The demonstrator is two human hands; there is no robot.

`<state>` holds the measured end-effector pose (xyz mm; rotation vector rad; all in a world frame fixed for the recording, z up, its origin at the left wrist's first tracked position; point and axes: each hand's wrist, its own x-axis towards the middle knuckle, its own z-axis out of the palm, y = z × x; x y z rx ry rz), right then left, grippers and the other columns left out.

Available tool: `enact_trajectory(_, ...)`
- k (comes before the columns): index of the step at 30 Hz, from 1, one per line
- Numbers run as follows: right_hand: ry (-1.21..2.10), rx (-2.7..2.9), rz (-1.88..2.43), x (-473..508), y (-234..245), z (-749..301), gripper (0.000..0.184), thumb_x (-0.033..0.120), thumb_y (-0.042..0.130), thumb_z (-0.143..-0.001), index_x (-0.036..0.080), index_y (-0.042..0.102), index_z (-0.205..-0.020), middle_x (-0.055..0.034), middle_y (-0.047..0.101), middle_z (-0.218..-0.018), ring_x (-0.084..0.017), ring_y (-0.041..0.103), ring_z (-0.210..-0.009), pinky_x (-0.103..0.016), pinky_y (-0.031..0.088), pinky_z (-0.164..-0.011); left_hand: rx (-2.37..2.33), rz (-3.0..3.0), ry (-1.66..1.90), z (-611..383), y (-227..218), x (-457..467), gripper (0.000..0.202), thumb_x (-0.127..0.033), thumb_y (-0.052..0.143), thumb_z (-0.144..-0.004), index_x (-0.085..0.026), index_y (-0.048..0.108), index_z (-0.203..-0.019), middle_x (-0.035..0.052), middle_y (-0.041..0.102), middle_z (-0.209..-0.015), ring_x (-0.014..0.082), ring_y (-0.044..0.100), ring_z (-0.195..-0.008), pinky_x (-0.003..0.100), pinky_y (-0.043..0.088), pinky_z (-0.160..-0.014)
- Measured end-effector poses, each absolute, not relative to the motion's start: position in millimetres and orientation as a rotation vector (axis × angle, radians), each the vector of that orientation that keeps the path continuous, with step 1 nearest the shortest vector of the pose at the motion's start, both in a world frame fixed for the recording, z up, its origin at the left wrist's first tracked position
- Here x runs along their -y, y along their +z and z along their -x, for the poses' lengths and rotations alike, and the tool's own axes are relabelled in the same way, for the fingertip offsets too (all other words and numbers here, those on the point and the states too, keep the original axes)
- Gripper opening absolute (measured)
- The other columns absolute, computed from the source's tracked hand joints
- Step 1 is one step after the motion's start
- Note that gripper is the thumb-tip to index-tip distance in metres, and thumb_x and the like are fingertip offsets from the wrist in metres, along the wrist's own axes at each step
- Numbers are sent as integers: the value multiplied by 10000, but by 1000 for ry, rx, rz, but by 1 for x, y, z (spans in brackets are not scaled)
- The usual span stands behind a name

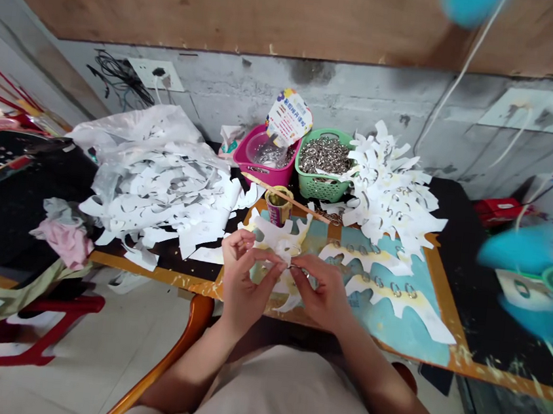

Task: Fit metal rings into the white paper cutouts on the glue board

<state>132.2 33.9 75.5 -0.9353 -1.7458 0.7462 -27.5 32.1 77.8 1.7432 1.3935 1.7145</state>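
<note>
Left hand (243, 282) and right hand (323, 293) pinch a paper cutout (277, 243)
Right fingers closed on a metal ring (295, 270), just beside the left fingertips.

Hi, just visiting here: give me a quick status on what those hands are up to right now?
Left hand pinching white paper cutout. Right hand pinching what looks like a small metal ring against it. Nothing between them. Green basket of rings farther back.
</note>
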Motion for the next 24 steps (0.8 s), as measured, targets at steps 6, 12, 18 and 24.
enact_trajectory(6, 903, 1633, 895, -33, 70, -136, 131, 312, 602, -896, 215, 672, -949, -29, 704, -870, -163, 640, -763, -275, 508, -706, -1130, -1197, 1471, 23, 79, -31, 476, -260, 813, -735, -247, 444, -1035, -44, 593, -775, 110, 596, -740, 216, 496, -716)
enact_trajectory(12, 1136, 1425, 965, -34, 73, -126, 254, 335, 588, -879, 198, 553, -669, 29, 496, -614, -108, 437, -575, -232, 382, -554, -1039, -1046, 1464, 16, 78, -27, 514, -276, 818, -733, -258, 418, -1057, -88, 593, -656, 77, 559, -560, 166, 455, -579)
enact_trajectory(18, 1266, 1133, 945, -37, 68, -122, 237, 310, 607, -810, 195, 505, -629, 50, 433, -576, -89, 342, -529, -218, 302, -496, -959, -1006, 1480, 10, 67, -21, 497, -339, 779, -784, -270, 395, -1094, -53, 635, -784, 66, 574, -594, 143, 439, -535)
enact_trajectory(24, 1279, 1047, 974, -39, 62, -118, 266, 290, 629, -772, 188, 491, -569, 59, 419, -540, -81, 329, -521, -220, 300, -504, -981, -1068, 1375, 8, 62, -19, 513, -277, 763, -809, -297, 354, -1117, -89, 611, -765, 18, 475, -457, 123, 398, -466)
